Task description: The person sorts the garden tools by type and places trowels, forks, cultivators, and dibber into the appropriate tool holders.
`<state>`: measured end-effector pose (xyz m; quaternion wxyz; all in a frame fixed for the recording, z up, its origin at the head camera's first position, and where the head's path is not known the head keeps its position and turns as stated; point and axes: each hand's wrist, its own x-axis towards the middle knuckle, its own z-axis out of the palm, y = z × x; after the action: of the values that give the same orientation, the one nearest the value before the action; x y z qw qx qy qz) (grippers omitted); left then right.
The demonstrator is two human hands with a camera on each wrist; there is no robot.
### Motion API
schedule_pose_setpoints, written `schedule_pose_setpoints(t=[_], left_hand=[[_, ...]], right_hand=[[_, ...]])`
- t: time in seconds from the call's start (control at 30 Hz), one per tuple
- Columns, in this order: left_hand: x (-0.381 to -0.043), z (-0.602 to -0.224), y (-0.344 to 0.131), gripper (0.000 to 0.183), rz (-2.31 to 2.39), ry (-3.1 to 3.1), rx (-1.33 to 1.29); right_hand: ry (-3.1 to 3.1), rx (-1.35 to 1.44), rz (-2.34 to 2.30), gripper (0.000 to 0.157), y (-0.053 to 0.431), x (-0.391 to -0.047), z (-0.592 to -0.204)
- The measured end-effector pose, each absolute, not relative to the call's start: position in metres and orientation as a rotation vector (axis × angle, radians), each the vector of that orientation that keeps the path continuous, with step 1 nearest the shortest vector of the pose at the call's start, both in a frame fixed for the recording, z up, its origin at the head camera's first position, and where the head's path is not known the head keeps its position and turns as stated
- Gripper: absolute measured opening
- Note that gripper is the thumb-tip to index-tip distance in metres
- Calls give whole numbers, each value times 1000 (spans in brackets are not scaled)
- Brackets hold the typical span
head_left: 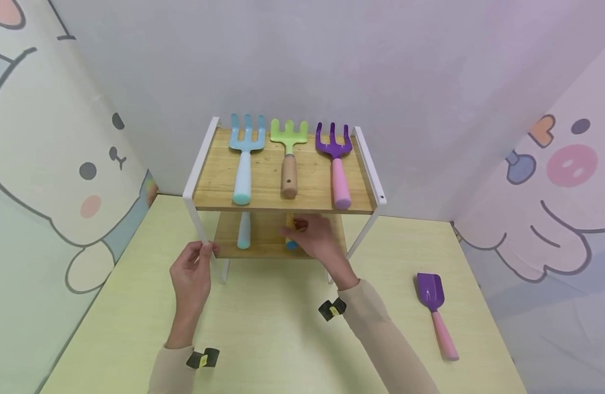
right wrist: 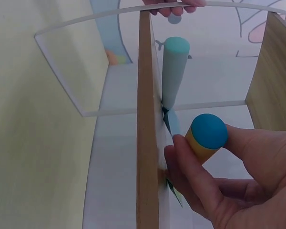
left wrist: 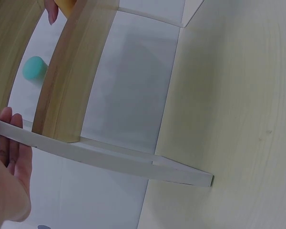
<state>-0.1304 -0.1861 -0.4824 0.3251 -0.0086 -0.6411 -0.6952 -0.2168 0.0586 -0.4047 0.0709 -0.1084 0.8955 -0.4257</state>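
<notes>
A two-tier wooden rack (head_left: 268, 206) with white metal side frames stands on the table. My left hand (head_left: 193, 272) grips its white frame (left wrist: 100, 157) at the left front. Between the tiers, my right hand (head_left: 314, 236) pinches a garden tool by its yellow handle with a blue end (right wrist: 209, 131); a bit of green shows below it in the right wrist view, and most of its head is hidden. To its left on the lower tier lies a tool with a pale blue handle (head_left: 244, 230). The top tier bears a blue hand fork (head_left: 243, 175), a green hand fork (head_left: 289, 169) with a wooden handle and a purple hand fork (head_left: 339, 180).
On the table at the right lies a purple shovel (head_left: 432, 293) with a pink handle. Cloth walls (head_left: 292, 60) with cartoon animals surround the pale table (head_left: 263, 328) at the back and both sides.
</notes>
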Motion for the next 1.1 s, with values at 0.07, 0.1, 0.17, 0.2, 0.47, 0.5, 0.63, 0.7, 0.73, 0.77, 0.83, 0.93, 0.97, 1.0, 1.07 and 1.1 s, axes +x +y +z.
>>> schedule_pose_setpoints(t=[0.07, 0.1, 0.17, 0.2, 0.47, 0.5, 0.63, 0.7, 0.73, 0.77, 0.83, 0.93, 0.97, 1.0, 1.07, 1.1], left_hand=[[-130, -482, -186, 17, -1827, -1681, -19], [-131, -482, -186, 17, -1829, -1682, -18], [-131, -482, -186, 17, -1828, -1687, -12], [-131, -483, -186, 17, -1826, -1689, -10], [-130, -483, -185, 17, -1805, -1708, 5], [-130, -483, -185, 17, -1805, -1710, 8], [-131, -484, -185, 18, -1810, -1712, 15], [-131, -484, -185, 18, -1807, -1712, 13], [-131, -484, -185, 18, -1806, -1711, 11], [-131, -484, -186, 18, -1805, -1709, 9], [-131, -484, -186, 17, -1803, -1705, 3], [-132, -484, -186, 17, -1794, -1709, 1], [-131, -484, -186, 17, -1792, -1711, 2], [-131, -484, -186, 17, -1789, -1713, 3], [-132, -484, -186, 17, -1786, -1720, 11], [-132, -484, -186, 17, -1788, -1720, 13]], right_hand=[[2687, -335, -1306, 57, 58, -218, -406], [2683, -341, -1320, 59, 57, -218, -406], [2680, -348, -1339, 62, 57, -218, -407], [2681, -350, -1343, 64, 56, -218, -407], [2698, -392, -1390, 61, 52, -219, -412], [2696, -392, -1397, 59, 51, -220, -412], [2688, -381, -1407, 52, 50, -221, -414], [2690, -381, -1410, 51, 50, -221, -415], [2689, -380, -1413, 50, 50, -222, -415], [2692, -388, -1415, 50, 50, -222, -416], [2697, -400, -1418, 48, 50, -222, -417], [2682, -396, -1441, 48, 51, -220, -417], [2683, -397, -1447, 47, 52, -219, -417], [2687, -391, -1447, 48, 52, -217, -417], [2690, -378, -1457, 47, 55, -214, -417], [2699, -378, -1458, 47, 56, -213, -417]])
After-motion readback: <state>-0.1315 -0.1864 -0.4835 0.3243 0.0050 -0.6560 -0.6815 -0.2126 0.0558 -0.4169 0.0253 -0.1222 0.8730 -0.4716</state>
